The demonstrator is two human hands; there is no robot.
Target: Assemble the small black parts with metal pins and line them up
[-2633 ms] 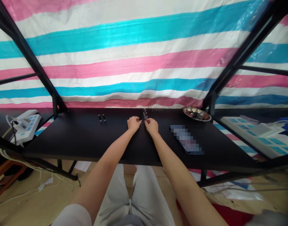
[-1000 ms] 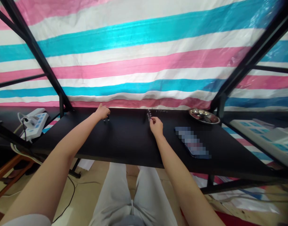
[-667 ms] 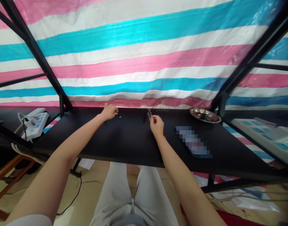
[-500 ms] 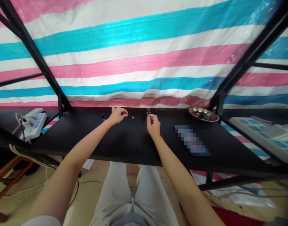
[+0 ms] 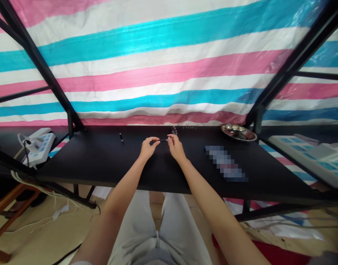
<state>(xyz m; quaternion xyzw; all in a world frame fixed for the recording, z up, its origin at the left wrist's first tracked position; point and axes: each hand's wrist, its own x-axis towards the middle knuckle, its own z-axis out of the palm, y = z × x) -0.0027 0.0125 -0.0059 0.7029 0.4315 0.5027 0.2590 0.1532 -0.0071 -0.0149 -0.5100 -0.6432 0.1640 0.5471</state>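
My left hand (image 5: 148,148) pinches a short, thin black stick with a light tip (image 5: 163,140) between thumb and fingers, held level just over the dark tabletop. At the stick's right end is my right hand (image 5: 176,149), its thumb and forefinger closed together; a tiny piece in them, if any, is too small to make out. Just beyond the right hand lies a cluster of small shiny pieces (image 5: 174,130). A second small black stick with a light end (image 5: 121,137) rests on the table to the left.
A row of tiny pieces (image 5: 189,128) lies along the back edge. Farther right are a round metal plate (image 5: 238,133) and a blurred-out flat object (image 5: 226,164). A white power strip (image 5: 43,147) is at the left. Black frame posts (image 5: 281,73) and a striped sheet (image 5: 163,66) enclose the table.
My left hand has moved right and nearer to me with the black stick, bringing it to my right hand. The right hand has shifted slightly toward me.
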